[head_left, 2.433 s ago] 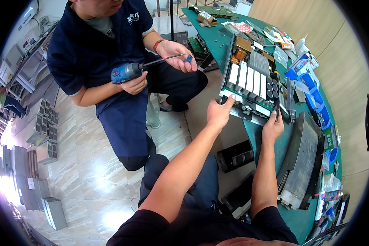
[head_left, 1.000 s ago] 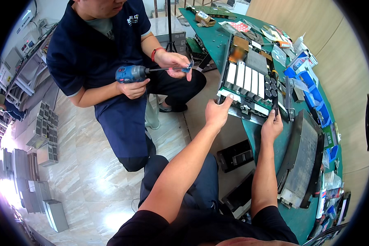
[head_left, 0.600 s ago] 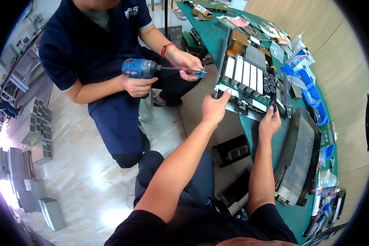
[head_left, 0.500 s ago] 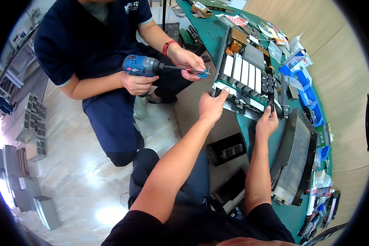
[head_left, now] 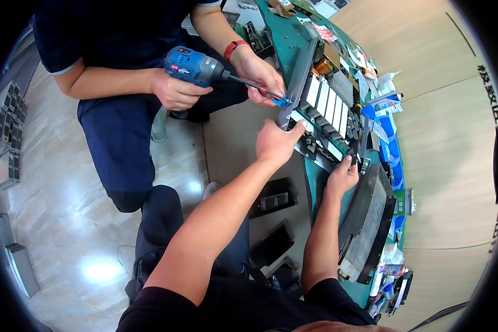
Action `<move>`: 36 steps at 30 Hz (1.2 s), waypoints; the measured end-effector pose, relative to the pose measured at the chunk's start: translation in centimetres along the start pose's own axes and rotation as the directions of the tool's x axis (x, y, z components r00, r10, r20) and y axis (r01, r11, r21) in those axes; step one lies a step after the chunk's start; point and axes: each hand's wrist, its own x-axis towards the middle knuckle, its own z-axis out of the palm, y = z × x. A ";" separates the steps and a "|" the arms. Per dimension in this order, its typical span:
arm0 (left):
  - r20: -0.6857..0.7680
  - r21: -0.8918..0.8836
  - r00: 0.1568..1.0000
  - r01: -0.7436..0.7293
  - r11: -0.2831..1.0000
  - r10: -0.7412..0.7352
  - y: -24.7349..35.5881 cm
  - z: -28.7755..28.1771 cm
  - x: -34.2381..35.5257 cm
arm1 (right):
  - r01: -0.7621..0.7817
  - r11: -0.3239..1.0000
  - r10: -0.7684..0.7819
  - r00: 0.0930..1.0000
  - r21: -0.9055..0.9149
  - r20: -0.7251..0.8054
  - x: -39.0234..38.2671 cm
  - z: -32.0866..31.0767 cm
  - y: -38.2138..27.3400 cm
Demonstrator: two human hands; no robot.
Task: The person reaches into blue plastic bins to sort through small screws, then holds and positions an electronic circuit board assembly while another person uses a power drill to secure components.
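An open electronics module (head_left: 327, 102) with a metal frame, a row of white-topped blocks and round black capacitors is tilted over the table's edge between my hands. My left hand (head_left: 278, 145) grips its near left corner, thumb on top. My right hand (head_left: 342, 176) is closed on the near right corner. At the module's left side panel (head_left: 303, 74), another person points a blue power screwdriver (head_left: 191, 66) with a long bit. That person's other hand (head_left: 260, 77) steadies the bit's tip, where a small blue piece (head_left: 282, 102) shows against the panel.
The green-topped table (head_left: 282, 33) carries a grey metal housing (head_left: 365, 221), blue bins (head_left: 394, 160), bottles and loose parts along the wall. Dark metal cases (head_left: 272, 243) stand beneath it. The other person's knees are close on my left.
The module has turned, so its left side panel faces the other person more. The screwdriver tip has come up to that panel. Both my hands keep their hold.
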 end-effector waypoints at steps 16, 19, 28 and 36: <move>-0.002 0.030 1.000 0.005 1.000 -0.005 -0.2 -0.1 0.1 | 0.019 0.999 -0.019 1.000 0.027 -0.004 -0.2 0.2 -0.5; -0.006 0.048 1.000 0.006 0.999 -0.006 0.0 0.0 0.0 | 0.025 1.000 -0.025 1.000 0.011 -0.019 -0.1 0.1 -0.4; -0.024 0.034 1.000 -0.011 0.999 0.012 -0.2 0.2 0.1 | -0.046 0.998 0.045 0.999 0.036 0.007 0.1 -0.1 0.2; -0.017 0.023 1.000 -0.020 1.000 0.020 -0.4 0.3 0.4 | -0.012 0.999 0.012 1.000 0.038 -0.001 0.0 0.0 0.2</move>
